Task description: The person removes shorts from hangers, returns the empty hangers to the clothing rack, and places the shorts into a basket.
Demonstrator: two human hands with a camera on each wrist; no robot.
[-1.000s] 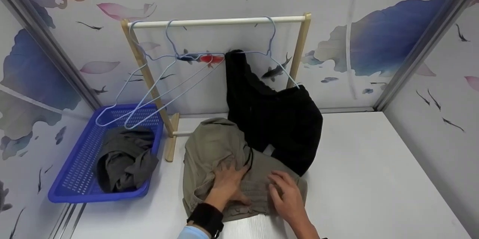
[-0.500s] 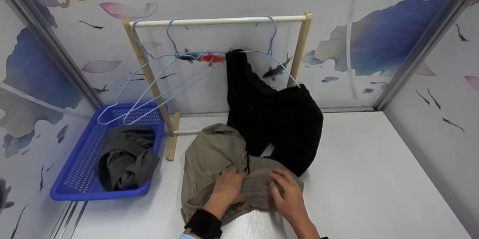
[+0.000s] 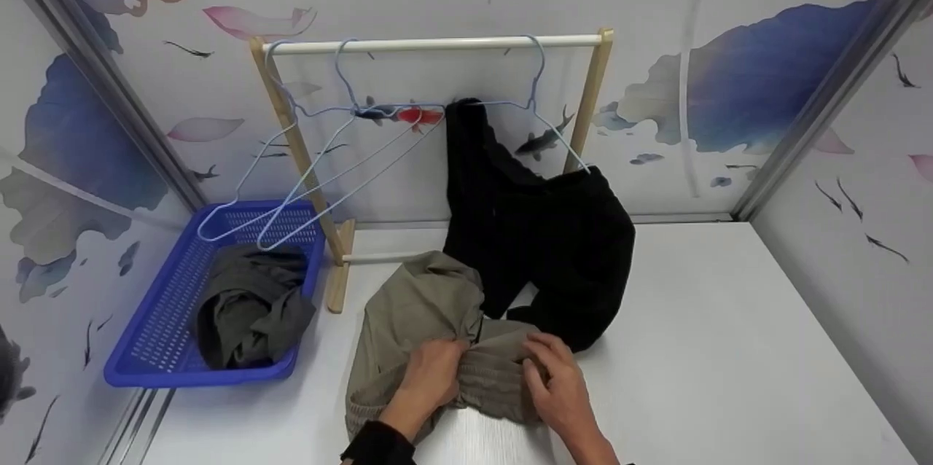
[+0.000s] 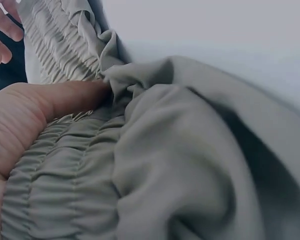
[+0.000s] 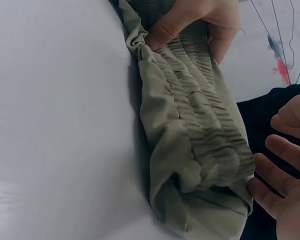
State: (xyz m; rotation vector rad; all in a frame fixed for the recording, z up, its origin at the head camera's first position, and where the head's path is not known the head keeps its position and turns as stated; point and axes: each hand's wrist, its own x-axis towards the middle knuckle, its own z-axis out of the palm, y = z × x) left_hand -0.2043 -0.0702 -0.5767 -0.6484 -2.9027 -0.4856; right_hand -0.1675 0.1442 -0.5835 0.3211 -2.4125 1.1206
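A khaki garment (image 3: 415,305) with a gathered elastic waistband (image 5: 200,120) lies bunched on the white table (image 3: 692,348), close to me. My left hand (image 3: 430,377) pinches the waistband's left end, its thumb (image 4: 65,97) on top of the fabric (image 4: 180,165). At the waistband's right end lies my right hand (image 3: 557,388). In the right wrist view its fingers (image 5: 285,170) are spread and only touch the cloth. A black garment (image 3: 554,246) hangs from a wire hanger (image 3: 536,86) and drapes onto the table just behind the khaki one.
A wooden rack (image 3: 437,44) stands at the back with two empty pale-blue hangers (image 3: 306,181) on its left. A blue basket (image 3: 138,370) at the left holds a dark grey garment (image 3: 248,312). Walls close in on three sides.
Both hands have gathered the waistband and drawn it toward me, so the khaki garment is more bunched. The left hand went from lying flat to pinching the fabric.
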